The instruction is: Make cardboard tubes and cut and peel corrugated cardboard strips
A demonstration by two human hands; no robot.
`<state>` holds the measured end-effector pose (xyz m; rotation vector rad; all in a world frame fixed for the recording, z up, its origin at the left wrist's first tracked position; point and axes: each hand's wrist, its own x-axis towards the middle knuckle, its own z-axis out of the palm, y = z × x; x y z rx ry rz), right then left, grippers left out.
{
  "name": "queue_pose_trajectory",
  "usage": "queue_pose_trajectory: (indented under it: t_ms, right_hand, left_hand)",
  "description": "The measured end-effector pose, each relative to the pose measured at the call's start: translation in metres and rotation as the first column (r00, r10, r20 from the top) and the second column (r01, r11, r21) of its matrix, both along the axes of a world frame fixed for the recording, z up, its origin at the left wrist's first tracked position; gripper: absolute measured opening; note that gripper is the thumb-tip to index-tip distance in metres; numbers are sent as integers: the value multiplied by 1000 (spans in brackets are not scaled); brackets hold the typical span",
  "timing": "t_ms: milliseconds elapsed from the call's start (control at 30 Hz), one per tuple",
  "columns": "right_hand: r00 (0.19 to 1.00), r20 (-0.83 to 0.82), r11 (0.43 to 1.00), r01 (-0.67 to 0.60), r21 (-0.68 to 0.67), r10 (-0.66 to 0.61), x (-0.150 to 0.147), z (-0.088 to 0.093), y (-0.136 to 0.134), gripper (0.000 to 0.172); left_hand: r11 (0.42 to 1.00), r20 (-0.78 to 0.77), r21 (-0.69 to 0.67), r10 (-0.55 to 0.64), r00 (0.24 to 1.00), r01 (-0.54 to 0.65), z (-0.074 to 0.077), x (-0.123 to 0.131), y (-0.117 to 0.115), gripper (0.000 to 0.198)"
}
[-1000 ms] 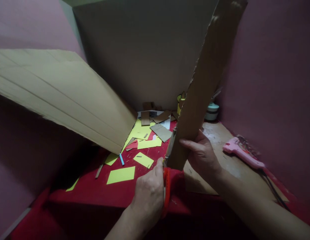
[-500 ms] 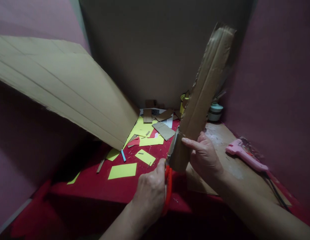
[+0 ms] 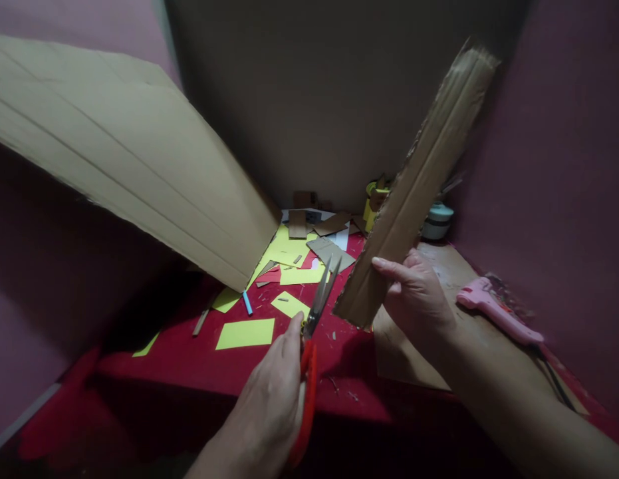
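- One pair of scissors [image 3: 310, 386] is gripped in the left hand [image 3: 272, 382], the thumb laid near the pivot; how tightly the other fingers are curled cannot be told, as they are hidden.
- The blades are slightly parted and aimed away over the table [image 3: 184, 362], apart from the strip.
- The strip [image 3: 421, 186] is pinched in the right hand [image 3: 416, 293], thumb on its near face, fingers behind; it is held tilted in the air above the table's right half.
- Trimming of the strip seems to be in hand, though no cut is being made; any further cut would call for the strip to be kept steady and its edge set between the blades.
- Towards the front edge, left of centre, a yellow card [image 3: 245, 334] is seen, with a blue stick [image 3: 247, 303] behind it; scraps [image 3: 298, 225] are strewn towards the back edge.
- The right side is covered by a board [image 3: 419, 359], with a glue gun [image 3: 498, 309] near its right edge.
- At the back right corner, the pot [image 3: 437, 223] is partly hidden by the strip.
- Leftward room is narrowed by a large panel [image 3: 154, 166], slanted over the left side.
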<state>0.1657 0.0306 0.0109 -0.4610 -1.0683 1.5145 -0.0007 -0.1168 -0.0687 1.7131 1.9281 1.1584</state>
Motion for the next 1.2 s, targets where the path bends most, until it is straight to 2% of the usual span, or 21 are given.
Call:
queue_pose_trajectory:
  t_ms: [100, 267, 333, 500, 833, 1033, 1200]
  right_hand:
    - [1000, 2, 1000, 7, 1, -7, 0, -2, 0, 44]
    - [999, 27, 1000, 22, -1, -22, 2, -5, 0, 43]
    - [999, 23, 999, 24, -23, -24, 2, -5, -1, 44]
    - [1000, -3, 998, -13, -53, 13, 2, -5, -7, 40]
    - [998, -68, 993, -23, -113, 16, 2, -7, -8, 43]
    - [997, -77, 991, -1, -135, -9, 1, -9, -8, 44]
    - [994, -102, 988, 25, -152, -41, 0, -10, -6, 44]
  left_hand:
    - [992, -144, -80, -111, 983, 101, 12, 2, -7, 57]
    - [982, -289, -114, -178, 941, 151, 25, 12, -3, 69]
    - [980, -321, -108, -196, 927, 169, 25, 15, 0, 71]
    - [990, -375, -50, -144, 916, 135, 22, 21, 4, 63]
    - [981, -523, -3, -169, 835, 196, 18, 17, 7, 56]
    - [977, -538, -36, -197, 820, 211, 19, 16, 7, 55]
    - [964, -347, -141, -260, 901, 224, 26, 18, 7, 50]
